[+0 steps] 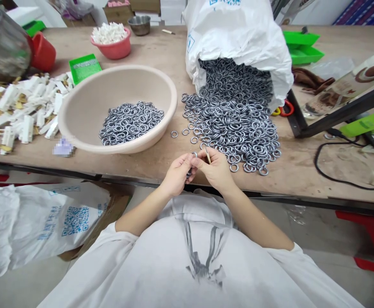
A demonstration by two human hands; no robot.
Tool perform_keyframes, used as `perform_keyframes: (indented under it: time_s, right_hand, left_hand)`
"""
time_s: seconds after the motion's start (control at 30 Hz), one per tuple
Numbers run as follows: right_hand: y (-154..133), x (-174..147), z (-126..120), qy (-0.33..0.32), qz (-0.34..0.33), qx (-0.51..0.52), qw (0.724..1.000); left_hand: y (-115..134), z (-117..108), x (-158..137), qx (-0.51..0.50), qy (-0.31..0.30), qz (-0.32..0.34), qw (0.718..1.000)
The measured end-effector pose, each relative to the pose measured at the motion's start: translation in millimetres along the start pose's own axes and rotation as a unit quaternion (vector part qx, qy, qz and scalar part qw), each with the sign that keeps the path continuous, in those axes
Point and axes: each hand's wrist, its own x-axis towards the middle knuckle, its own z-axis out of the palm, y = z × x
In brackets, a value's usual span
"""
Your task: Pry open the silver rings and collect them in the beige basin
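The worktop point(302, 171) spans the view from side to side. A white sack point(234, 38) lies toward its far edge, right of centre, mouth facing the near edge. A beige basin point(87, 102) stands left of centre, its rim close to the near edge. A heap of grey rings point(238, 124) extends from the sack mouth toward the near edge; a smaller batch of rings point(132, 122) lies in the bottom of the basin.

Both hands meet at the near edge, between basin and heap. Left hand point(176, 173): fingers pinched around a single grey ring point(195, 154), with further dark rings point(189, 173) under the fingers; their count cannot be told. Right hand point(219, 171): fingers curled around a slim pointed tool point(207, 155), held tilted. Whether the right thumb also bears on the ring cannot be told.

Handling, as judged: each ring is light, stiff and smooth enough to slip; breakage under finger pressure is unlikely. Material cannot be confirmed. Grip opposite sides of the outer rim between thumb and forefinger. Overlapping rings may drag neighbours; take from the heap's margin.
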Motion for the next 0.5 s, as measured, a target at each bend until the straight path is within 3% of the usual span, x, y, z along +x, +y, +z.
perform_keyframes:
  time_s: [0.17,0.27,0.5]
  right_hand:
    - [1,3,-2,0.035,-0.019,-0.020,0.999]
    - [1,2,-7,0.027,-0.057,-0.102,0.993]
    - [-2,-13,-10,-0.013,-0.196,-0.381,0.903]
  left_hand:
    - [7,1,-4,-0.029,-0.022,-0.019,0.999]
    - [11,0,-5,-0.056,-0.021,-0.035,0.998]
    - [11,-1,-4,-0.092,0.024,-0.048,0.994]
